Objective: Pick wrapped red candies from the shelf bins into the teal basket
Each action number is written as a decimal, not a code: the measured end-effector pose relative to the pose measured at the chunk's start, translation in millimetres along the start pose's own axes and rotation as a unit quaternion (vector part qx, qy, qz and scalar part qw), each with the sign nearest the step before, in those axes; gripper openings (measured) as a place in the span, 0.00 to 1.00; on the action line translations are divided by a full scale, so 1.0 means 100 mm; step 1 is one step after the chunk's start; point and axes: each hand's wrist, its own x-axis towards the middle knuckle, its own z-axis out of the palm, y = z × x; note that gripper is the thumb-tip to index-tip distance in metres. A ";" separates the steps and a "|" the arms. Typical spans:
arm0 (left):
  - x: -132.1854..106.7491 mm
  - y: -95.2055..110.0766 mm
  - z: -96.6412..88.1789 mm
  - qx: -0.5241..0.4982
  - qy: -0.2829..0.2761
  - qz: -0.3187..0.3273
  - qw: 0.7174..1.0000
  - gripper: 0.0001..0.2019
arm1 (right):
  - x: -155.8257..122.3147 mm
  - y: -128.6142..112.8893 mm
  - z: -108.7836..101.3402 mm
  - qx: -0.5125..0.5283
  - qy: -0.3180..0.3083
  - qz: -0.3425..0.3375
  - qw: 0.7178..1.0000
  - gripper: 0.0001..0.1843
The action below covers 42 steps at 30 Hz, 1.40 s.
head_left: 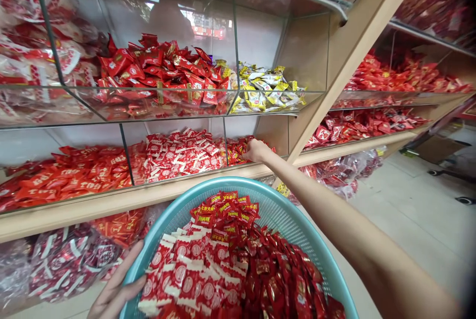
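My left hand (pixel 118 284) grips the left rim of a round teal plastic basket (pixel 297 200), its thumb lying over the edge. Inside the basket are red-and-white wrapped candies (pixel 193 269), dark red glossy ones (pixel 282 279) and small red ones with yellow print (pixel 226 210). At arm's length, my right hand (pixel 256 150) reaches into a lower shelf compartment, fingers curled down at a pile of small red-and-yellow wrapped candies (pixel 235 150). What its fingers hold, if anything, is hidden.
Glass-fronted compartments hold more red-and-white candies (pixel 186 153), orange-red packets (pixel 74 170), red packets (pixel 159 71) and yellow-white packets (pixel 267 86). A slanting wooden post (pixel 345 56) stands right of my right hand. Bagged candies (pixel 74 257) lie beneath the lower shelf's wooden edge.
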 end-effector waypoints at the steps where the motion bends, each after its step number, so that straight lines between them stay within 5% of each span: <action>1: -0.01 0.00 0.00 -0.001 -0.001 0.000 1.000 0.31 | 0.01 0.01 0.01 0.000 0.002 0.000 1.000 0.18; 6: -0.02 0.02 0.03 -0.012 -0.011 -0.012 1.000 0.33 | 0.05 0.19 0.01 0.077 0.024 -0.028 0.996 0.11; 10: -0.01 0.01 0.02 -0.015 -0.012 -0.013 1.000 0.33 | -0.02 0.32 -0.11 0.259 0.030 -0.039 0.965 0.11; 12: -0.03 0.02 0.04 -0.020 -0.006 -0.010 1.000 0.32 | -0.14 0.36 -0.20 0.394 0.006 -0.050 0.918 0.11; 17: -0.16 0.07 0.14 -0.073 -0.003 -0.034 0.997 0.28 | -0.67 0.40 -0.27 0.648 -0.097 -0.094 0.750 0.15; 22: -0.21 0.09 0.18 -0.087 -0.009 -0.037 0.995 0.28 | -1.21 0.40 0.05 0.679 -0.196 -0.064 0.704 0.17; 27: -0.22 0.08 0.17 -0.095 -0.014 -0.037 0.995 0.28 | -1.43 0.34 0.39 0.655 -0.227 -0.044 0.720 0.17; 34: -0.23 0.07 0.17 -0.099 -0.011 -0.034 0.994 0.31 | -1.52 0.23 0.54 0.417 -0.142 -0.197 0.876 0.14; 42: -0.23 0.07 0.17 -0.095 -0.015 -0.031 0.995 0.30 | -1.57 0.22 0.71 0.274 -0.101 -0.260 0.921 0.17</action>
